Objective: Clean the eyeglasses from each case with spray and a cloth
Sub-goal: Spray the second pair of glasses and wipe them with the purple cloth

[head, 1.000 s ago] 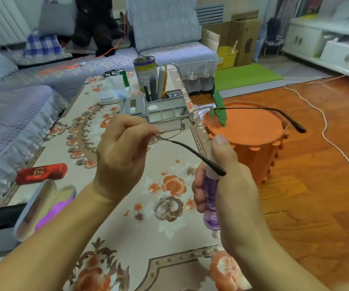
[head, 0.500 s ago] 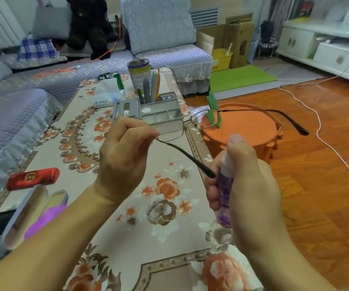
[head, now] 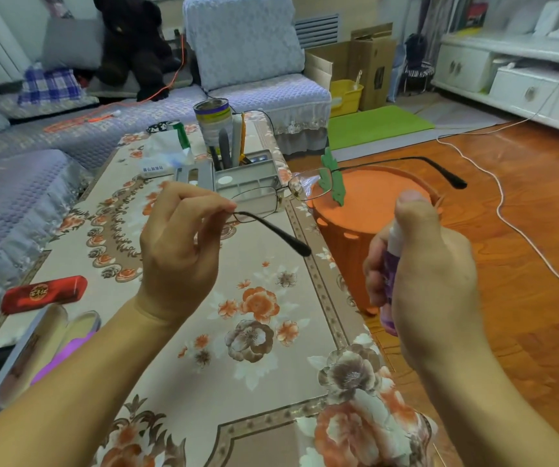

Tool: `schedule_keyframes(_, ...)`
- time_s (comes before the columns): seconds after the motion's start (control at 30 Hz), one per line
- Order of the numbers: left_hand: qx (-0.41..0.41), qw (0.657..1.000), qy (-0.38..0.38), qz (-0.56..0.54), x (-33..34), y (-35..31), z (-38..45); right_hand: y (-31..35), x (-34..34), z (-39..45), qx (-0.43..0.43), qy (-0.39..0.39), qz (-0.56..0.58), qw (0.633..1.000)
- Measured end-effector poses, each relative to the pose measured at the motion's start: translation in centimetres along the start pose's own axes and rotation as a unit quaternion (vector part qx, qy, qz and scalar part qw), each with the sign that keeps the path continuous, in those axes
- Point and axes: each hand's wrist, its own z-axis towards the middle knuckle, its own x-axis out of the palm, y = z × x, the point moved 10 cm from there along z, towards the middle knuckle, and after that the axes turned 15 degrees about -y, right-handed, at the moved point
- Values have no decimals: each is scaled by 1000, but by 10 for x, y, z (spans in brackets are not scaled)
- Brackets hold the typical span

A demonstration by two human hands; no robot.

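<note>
The right hand (head: 429, 284) is wrapping its fingers around 1 small purple spray bottle (head: 390, 281), and the thumb is resting on the white nozzle top, probably ready to press. I think the bottle is kept upright so that the mist goes forward toward the lenses.

To the left of it and slightly farther, the left hand (head: 178, 251) is pinching 1 pair of thin metal eyeglasses (head: 271, 200) at the near hinge. The temples are open and the frame is hanging in the air beyond the fingertips, above the table (head: 271, 375), so both lenses are staying free for the spray.

Near the left forearm, low on the left, 1 open case (head: 40, 345) is lying with 1 purple cloth (head: 66, 355) beside it; this is likely waiting for the wiping. A little farther, 1 closed red case (head: 44, 294) is resting, not yet opened.

Beyond the eyeglasses, 1 grey organizer (head: 237, 180) and 1 orange stool (head: 372, 210) are standing.
</note>
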Motion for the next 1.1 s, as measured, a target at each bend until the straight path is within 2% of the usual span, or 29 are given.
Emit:
schedule_keyframes(0.33, -1, 1000, 11, 7, 2, -2, 0, -2, 1, -3, 8, 4, 11, 1000)
schedule_keyframes(0.4, -47, 999, 21, -6, 3, 2, 2, -2, 4, -5, 2, 13, 13, 1000)
schedule_keyframes(0.47, -187, 981, 26, -32, 3, 14, 5, -2, 8, -7, -6, 24, 17, 1000)
schedule_keyframes(0.53, -352, 933, 25, -70, 4, 30, 4, -2, 11, -10, -13, 34, 17, 999)
schedule_keyframes(0.6, -497, 859, 17, -119, 8, 44, 1, 0, 14, -13, -32, 41, 10, 999)
schedule_keyframes(0.63, -576, 801, 21, -162, 14, 50, -4, 2, 16, -16, -45, 43, 3, 998)
schedule_keyframes(0.7, -712, 654, 54, -250, 32, 52, -19, 6, 20, -22, -67, 50, -4, 996)
schedule_keyframes(0.73, -753, 595, 79, -272, 39, 49, -25, 9, 22, -25, -77, 52, -8, 996)
schedule_keyframes(0.77, -776, 558, 106, -276, 42, 47, -30, 11, 24, -27, -88, 55, -14, 995)
schedule_keyframes(0.8, -788, 538, 134, -268, 44, 45, -34, 13, 25, -29, -98, 58, -22, 993)
schedule_keyframes(0.87, -799, 521, 179, -242, 45, 44, -42, 15, 27, -32, -110, 65, -37, 991)
schedule_keyframes(0.97, -800, 519, 219, -207, 45, 44, -51, 16, 29, -33, -123, 65, -49, 989)
schedule_keyframes(1.1, -797, 528, 231, -178, 45, 46, -58, 14, 31, -35, -135, 68, -70, 986)
